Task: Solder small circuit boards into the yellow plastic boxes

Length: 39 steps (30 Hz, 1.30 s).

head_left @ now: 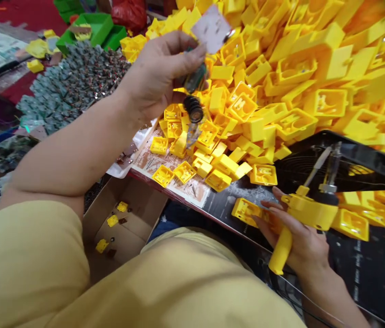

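Holding a pale square plate [212, 29] between thumb and fingers, the left hand [175, 68] was raised over the near left part of a great heap of yellow cases [329, 102]; the grip was closed on the plate, and a dark ridged part [193, 109] hung just below the fingers, with a blurred, see-through piece beneath it, too unclear to name; the right hand [295, 232] was low at the near edge of the table, its thumb and fingers closed about the end of a small yellow case [245, 210]; a yellow tool [310, 212] lay across that same hand, its handle slanting down toward the person and its metal rod pointing up and away, though how firmly the tool was held could not be told; the small case was at the edge of the black tabletop [342, 269], while other cases lay just beyond it, some with their hollow sides up; behind the tool stood a black panel [281, 169], partly under the heap; to the left, beyond the forearm, was a mound of grey parts [66, 82], with green trays [100, 27] near its far side; below the table edge, a cardboard box [148, 200] held a few small yellow pieces [112, 221].
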{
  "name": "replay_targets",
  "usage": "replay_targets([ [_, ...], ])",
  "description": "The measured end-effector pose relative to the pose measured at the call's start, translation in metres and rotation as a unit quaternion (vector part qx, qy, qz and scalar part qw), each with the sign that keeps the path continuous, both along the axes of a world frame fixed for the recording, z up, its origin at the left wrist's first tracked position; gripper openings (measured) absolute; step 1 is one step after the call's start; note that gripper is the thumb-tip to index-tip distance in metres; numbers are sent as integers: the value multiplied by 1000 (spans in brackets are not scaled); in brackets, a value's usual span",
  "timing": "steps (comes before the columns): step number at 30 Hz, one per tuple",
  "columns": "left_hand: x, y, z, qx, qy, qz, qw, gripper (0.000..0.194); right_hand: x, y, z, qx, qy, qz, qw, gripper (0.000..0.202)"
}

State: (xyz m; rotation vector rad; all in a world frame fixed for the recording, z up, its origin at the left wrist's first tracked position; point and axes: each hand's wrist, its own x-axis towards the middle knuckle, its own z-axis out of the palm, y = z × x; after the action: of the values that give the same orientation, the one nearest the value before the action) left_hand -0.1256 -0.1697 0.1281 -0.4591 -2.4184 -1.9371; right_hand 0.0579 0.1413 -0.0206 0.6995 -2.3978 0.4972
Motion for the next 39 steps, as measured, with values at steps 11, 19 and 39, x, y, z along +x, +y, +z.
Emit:
replay_targets([
  [11, 21, 10, -10, -393, 362, -13, 845, 48, 4, 4, 1, -37, 6, 17, 999, 45],
  [19, 121, -70, -117, -501, 400, -163, 749, 40, 10, 13, -2, -22, -29, 93, 995, 51],
  [39, -38, 80, 10, -527, 172, 57, 831, 18, 5, 5, -3, -36, -29, 77, 996, 66],
])
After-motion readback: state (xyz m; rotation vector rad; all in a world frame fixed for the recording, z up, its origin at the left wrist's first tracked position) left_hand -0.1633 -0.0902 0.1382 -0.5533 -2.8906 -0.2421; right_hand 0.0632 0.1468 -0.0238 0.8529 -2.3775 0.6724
